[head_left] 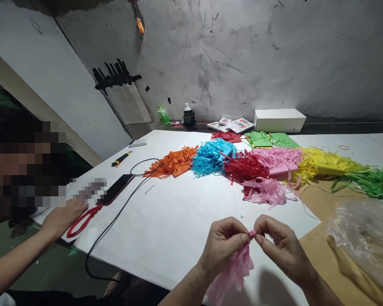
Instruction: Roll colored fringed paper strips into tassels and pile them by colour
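Observation:
Low over the white tabletop, my left hand [225,242] pinches the twisted top of a pink paper tassel [234,272], whose cut strips hang down below the fingers. My right hand [276,242] pinches the same twisted end from the other side, thumb and forefinger together. Behind the hands lies a loose heap of pink fringed tissue [268,191]. Beyond it, fringed bundles form a row: orange [172,161], blue [212,157], red [247,166], pink [277,158], yellow [328,163] and green [370,180].
At left, another person's hand [65,214] rests near a black phone [116,189] with a red strap. A black cable [115,219] crosses the table [166,229]. A clear plastic bag [367,238] lies at right. Along the wall stand a white box [279,120] and a green bottle [162,114].

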The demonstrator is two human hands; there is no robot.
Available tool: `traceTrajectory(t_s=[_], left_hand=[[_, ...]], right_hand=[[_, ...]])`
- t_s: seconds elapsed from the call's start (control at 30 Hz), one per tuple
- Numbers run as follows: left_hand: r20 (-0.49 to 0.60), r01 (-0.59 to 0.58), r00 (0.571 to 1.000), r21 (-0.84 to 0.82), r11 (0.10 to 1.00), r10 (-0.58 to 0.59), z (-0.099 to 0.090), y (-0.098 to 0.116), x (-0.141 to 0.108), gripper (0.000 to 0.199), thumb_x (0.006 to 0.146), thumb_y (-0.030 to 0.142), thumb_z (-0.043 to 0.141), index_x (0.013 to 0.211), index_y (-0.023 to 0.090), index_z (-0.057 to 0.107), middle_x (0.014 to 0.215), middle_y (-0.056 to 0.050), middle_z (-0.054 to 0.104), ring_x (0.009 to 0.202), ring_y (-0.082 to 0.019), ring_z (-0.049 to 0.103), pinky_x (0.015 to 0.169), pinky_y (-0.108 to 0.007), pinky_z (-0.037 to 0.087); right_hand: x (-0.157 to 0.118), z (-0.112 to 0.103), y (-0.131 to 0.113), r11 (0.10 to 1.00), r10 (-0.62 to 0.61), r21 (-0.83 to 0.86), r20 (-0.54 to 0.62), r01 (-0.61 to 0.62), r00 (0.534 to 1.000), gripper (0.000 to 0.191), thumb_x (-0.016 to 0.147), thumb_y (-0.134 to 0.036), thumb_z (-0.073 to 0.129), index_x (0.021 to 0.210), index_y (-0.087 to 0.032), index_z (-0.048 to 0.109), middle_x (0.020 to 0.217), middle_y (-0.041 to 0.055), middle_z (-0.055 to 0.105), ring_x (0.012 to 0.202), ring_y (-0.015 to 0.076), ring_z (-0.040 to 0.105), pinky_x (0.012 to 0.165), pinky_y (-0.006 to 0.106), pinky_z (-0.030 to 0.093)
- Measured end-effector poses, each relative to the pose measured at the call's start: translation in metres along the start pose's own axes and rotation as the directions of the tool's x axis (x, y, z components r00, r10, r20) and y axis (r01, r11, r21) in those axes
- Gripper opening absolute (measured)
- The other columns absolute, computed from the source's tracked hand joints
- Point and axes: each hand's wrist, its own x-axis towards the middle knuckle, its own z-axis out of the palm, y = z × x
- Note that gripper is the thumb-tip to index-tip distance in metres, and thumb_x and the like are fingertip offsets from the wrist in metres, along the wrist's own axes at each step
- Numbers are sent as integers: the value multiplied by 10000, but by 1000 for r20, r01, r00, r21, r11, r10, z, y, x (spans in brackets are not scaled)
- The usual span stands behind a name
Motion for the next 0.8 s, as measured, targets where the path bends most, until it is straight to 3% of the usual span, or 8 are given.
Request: traceTrajectory(t_s=[0.1,0.3,0.43,0.57,0.67,0.8], left_hand=[[-9,-24,1000,46,999,25,2,-1,1,181,735,268,756,708,114,666,599,5,545,550,-92,427,535,-222,323],[-28,-95,994,316,944,109,8,3,0,144,777,224,671,683,118,643,607,-3,542,568,-107,440,550,-237,343],[-59,-105,989,333,937,132,9,3,1,147,798,228,664,698,124,639,609,3,538,573,-105,436,553,-231,343],[79,-72,995,227,971,55,7,1,6,212,801,319,738,840,124,666,763,-28,605,695,-129,509,657,-243,405],[215,-22,977,170,985,-15,6,-1,10,287,799,385,762,855,119,669,798,-45,632,747,-144,545,721,-263,429],[337,63,937,105,992,-96,10,-5,14,341,824,443,737,843,137,588,746,-32,612,702,-138,560,668,-253,434]], right_hand=[[1,0,0,1000,-1,0,-14,1,1000,117,931,-191,543,817,-207,564,759,-10,540,706,149,514,636,249,429],[-3,0,0,995,9,-99,-56,-14,998,171,960,-254,564,798,-200,556,738,-12,534,678,143,507,621,255,416],[-6,-3,-2,988,-7,-157,-66,-3,998,212,968,-275,557,771,-197,545,712,-16,530,652,138,501,603,256,399],[-5,-7,-4,992,33,-122,-98,-45,995,205,945,-271,559,755,-195,545,704,-16,532,652,144,504,605,259,405],[-4,-9,-4,992,97,-76,-102,-105,990,214,922,-286,578,732,-189,554,689,-12,533,652,149,500,604,265,398],[-8,-12,-6,975,193,129,-63,-183,979,252,926,-346,594,734,-188,556,680,-10,534,650,152,508,608,269,415]])
